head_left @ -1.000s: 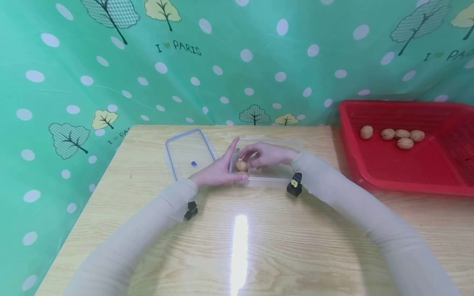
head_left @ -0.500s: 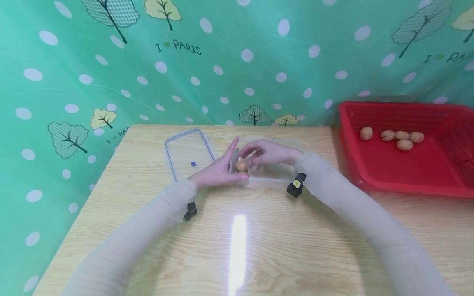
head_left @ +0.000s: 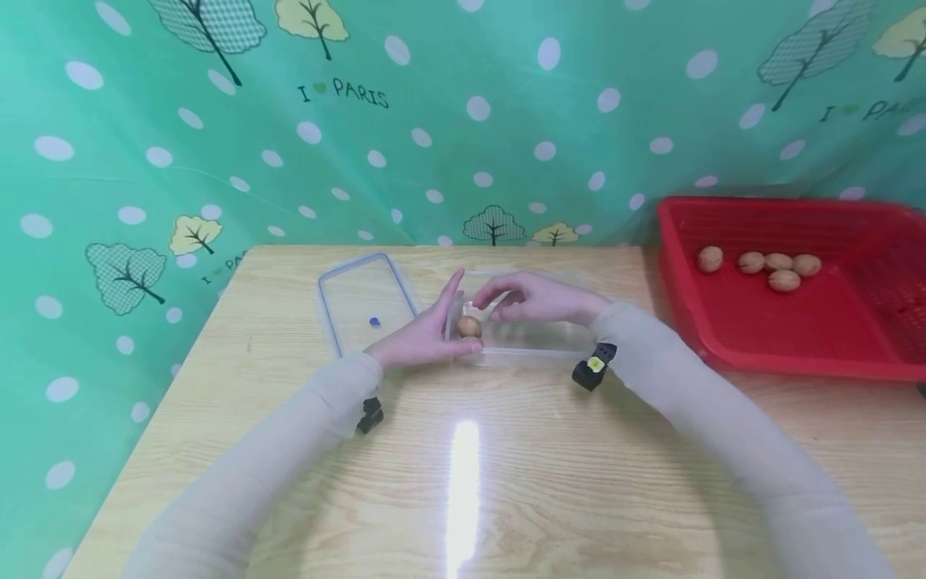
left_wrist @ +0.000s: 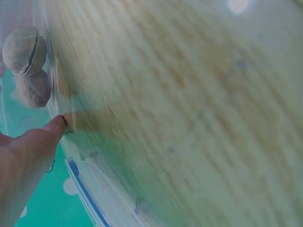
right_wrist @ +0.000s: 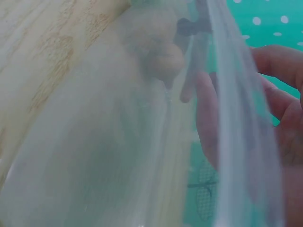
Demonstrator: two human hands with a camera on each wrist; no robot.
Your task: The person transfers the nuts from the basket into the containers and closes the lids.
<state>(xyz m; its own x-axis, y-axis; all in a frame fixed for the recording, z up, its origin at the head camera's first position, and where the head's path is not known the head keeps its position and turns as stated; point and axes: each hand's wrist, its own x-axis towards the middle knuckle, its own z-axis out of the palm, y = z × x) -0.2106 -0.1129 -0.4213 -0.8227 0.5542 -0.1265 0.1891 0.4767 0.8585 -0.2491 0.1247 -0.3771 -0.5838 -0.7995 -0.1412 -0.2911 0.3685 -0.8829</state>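
Note:
My left hand [head_left: 423, 334] spans the left end of a clear plastic container [head_left: 531, 352], its thumb and fingers straight and spread against the walls. Inside that end lies a walnut [head_left: 469, 326]. The left wrist view shows two walnuts there, an upper walnut [left_wrist: 24, 51] and a lower walnut [left_wrist: 34, 89], touching each other. Over the container, my right hand [head_left: 535, 297] has loosely bent fingers with nothing between them, their tips just right of the walnut. Through the cloudy wall in the right wrist view, a walnut [right_wrist: 165, 61] appears blurred.
A clear lid [head_left: 369, 293] with a blue seal lies left of the container, a small blue spot on it. At the right stands a red plastic basket [head_left: 810, 330] holding several walnuts [head_left: 784, 280]. A green patterned cloth [head_left: 434, 104] hangs behind the wooden table [head_left: 347, 498].
My right hand has drawn slightly right, its fingers coming away from the walnuts at the container's left end. The left hand keeps its place there.

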